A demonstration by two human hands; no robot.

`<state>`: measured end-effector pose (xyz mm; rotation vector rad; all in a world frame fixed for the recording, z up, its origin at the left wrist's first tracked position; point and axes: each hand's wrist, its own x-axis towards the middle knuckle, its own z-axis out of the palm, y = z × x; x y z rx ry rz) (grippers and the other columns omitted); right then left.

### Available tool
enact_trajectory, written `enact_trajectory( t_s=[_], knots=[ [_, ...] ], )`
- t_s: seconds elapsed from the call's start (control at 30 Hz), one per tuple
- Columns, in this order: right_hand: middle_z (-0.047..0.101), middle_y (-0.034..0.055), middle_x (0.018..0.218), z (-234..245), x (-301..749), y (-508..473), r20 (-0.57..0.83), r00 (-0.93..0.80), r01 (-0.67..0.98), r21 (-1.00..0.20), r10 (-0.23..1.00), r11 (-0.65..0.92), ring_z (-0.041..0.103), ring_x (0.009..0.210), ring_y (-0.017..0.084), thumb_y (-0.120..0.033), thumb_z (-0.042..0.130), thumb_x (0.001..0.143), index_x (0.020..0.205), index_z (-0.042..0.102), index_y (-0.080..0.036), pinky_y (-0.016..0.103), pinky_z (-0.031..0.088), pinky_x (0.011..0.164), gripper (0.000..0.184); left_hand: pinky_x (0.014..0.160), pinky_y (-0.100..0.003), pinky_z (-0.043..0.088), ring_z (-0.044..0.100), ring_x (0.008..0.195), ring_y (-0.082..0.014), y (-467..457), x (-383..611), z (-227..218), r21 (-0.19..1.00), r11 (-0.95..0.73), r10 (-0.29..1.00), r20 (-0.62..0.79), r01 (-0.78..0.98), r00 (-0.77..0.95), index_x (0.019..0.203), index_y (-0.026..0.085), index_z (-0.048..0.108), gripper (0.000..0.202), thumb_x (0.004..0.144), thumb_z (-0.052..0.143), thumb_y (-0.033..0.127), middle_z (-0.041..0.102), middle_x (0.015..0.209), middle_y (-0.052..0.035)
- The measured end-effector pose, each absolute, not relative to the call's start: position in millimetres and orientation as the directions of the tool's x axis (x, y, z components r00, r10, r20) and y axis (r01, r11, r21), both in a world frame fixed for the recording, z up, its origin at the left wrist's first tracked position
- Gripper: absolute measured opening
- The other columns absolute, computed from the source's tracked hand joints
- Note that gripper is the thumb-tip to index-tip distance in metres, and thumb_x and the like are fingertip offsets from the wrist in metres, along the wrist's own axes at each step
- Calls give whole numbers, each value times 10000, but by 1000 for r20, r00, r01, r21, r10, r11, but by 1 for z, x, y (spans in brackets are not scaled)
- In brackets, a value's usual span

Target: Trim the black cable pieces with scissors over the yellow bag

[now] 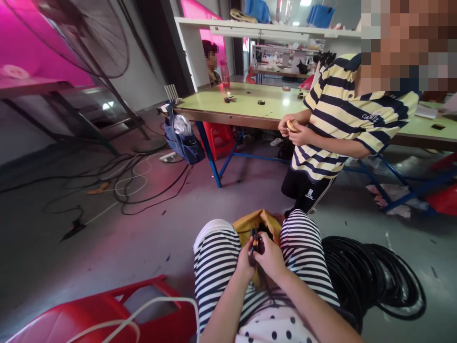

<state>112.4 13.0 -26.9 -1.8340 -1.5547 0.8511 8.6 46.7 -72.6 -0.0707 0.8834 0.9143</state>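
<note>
Above my lap, my left hand (245, 261) is closed around a slim black piece (252, 234) that points up and away from me. My right hand (273, 256) is closed beside it on a small dark tool with an orange part (255, 242); its exact kind is too small to make out. The hands nearly meet, and the fingers cover much of both things. Between my knees, just beyond the hands, stands an open yellow bag (246, 223) with dark stuff inside.
Coils of black tubing (357, 271) lie to my right, and a red stool (89, 314) with a white cable is at my left. A person in a striped shirt (332, 109) stands ahead beside a green-topped table (243, 102). Loose cables (132, 176) cross the floor near a large fan (89, 33).
</note>
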Motion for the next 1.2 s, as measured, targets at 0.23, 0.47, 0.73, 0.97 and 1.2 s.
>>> enact_trajectory(
  t_s=[0.23, 0.47, 0.73, 0.97, 1.2],
  knots=[
    [822, 69, 1104, -35, 121, 16, -135, 153, 601, -774, 979, -201, 809, 999, 252, -188, 766, 849, 1274, 598, -230, 318, 589, 879, 459, 746, -261, 577, 739, 754, -179, 55, 5, -77, 534, 545, 821, -497, -646, 281, 901, 130, 767, 366, 699, 989, 340, 787, 826, -51],
    [827, 85, 1059, -34, 130, 18, -181, 165, 637, -731, 970, -245, 810, 1005, 270, -183, 759, 857, 1266, 593, -206, 312, 569, 848, 442, 766, -264, 517, 710, 749, -167, 59, 4, -81, 668, 536, 844, -449, -516, 295, 913, 126, 783, 594, 519, 1067, 467, 777, 818, -60],
    [818, 93, 1065, -36, 135, 15, -165, 105, 786, -591, 981, -184, 807, 1000, 277, -191, 712, 895, 1274, 608, -206, 289, 525, 787, 393, 761, -265, 480, 665, 697, -140, 61, 2, -88, 726, 507, 862, -422, -465, 281, 829, 132, 744, 555, 548, 1048, 502, 749, 777, -44],
    [811, 99, 1056, -37, 134, 18, -213, 68, 820, -544, 975, -176, 803, 977, 270, -222, 724, 899, 1279, 578, -190, 269, 470, 729, 408, 740, -255, 473, 667, 682, -137, 61, 3, -88, 693, 538, 843, -450, -480, 295, 822, 128, 729, 585, 520, 1060, 504, 749, 765, -45],
    [806, 77, 1009, -35, 134, 20, -267, 62, 814, -545, 962, -203, 799, 927, 253, -217, 706, 897, 1254, 558, -201, 269, 424, 687, 386, 736, -250, 456, 656, 670, -127, 60, 2, -86, 695, 542, 840, -465, -471, 281, 802, 134, 704, 575, 529, 1055, 499, 743, 758, -34]
  ],
)
